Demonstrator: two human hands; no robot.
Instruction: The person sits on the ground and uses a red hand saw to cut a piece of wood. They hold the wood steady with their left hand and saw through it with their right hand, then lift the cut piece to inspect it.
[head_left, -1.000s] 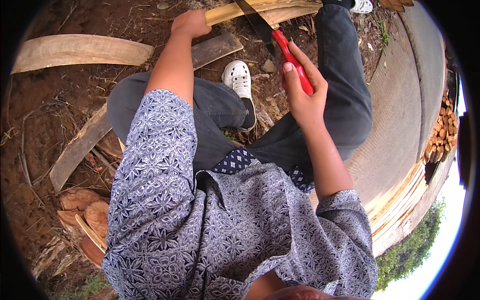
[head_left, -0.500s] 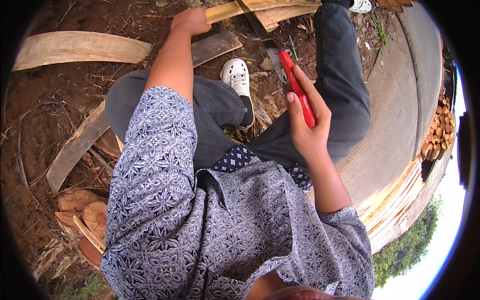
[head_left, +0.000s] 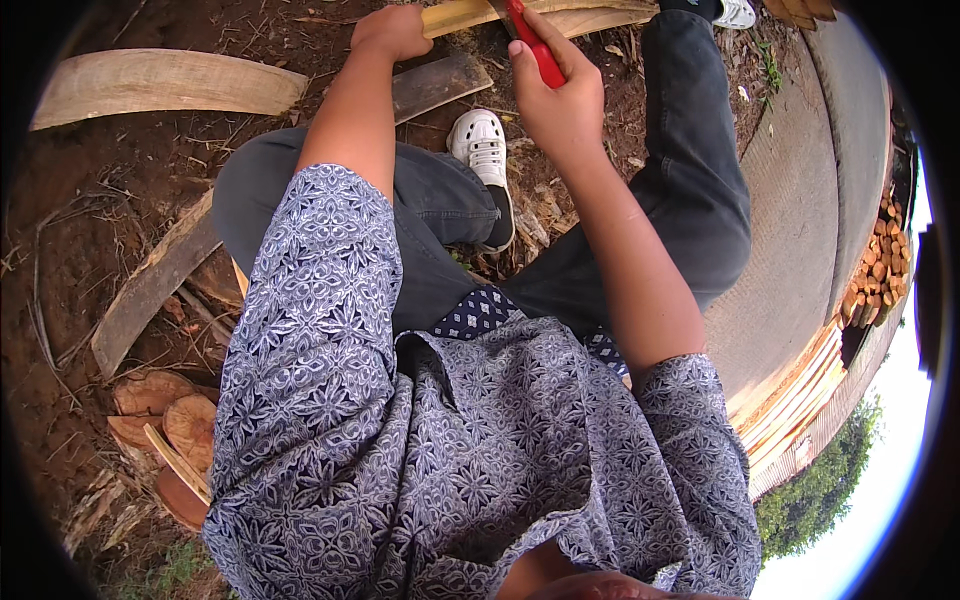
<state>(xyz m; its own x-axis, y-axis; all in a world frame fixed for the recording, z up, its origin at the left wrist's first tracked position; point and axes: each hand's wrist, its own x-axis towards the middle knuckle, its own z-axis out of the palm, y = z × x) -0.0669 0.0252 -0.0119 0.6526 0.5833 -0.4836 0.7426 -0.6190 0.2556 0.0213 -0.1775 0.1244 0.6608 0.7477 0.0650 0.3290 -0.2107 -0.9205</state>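
At the top edge my left hand (head_left: pixel 392 33) is closed around the end of a long pale strip of wood (head_left: pixel 456 17). My right hand (head_left: pixel 556 96) grips the red handle of a hand saw (head_left: pixel 541 48), its thumb laid along the side. The handle now lies close to the strip, right of my left hand. Most of the saw blade is hidden or beyond the top edge. Below the strip, a dark weathered board (head_left: pixel 440 86) rests on the soil near my white shoe (head_left: pixel 480 145).
A broad curved plank (head_left: pixel 170 82) lies at the far left, and another board (head_left: pixel 155 285) leans by my left knee. Cut wood rounds (head_left: pixel 185 425) sit lower left. To the right are a grey paved strip (head_left: pixel 790 200) and stacked wood (head_left: pixel 880 260).
My right hand has pushed the saw forward and to the left, toward the strip, its arm stretching out. The blade has mostly left the view. My left hand keeps its hold.
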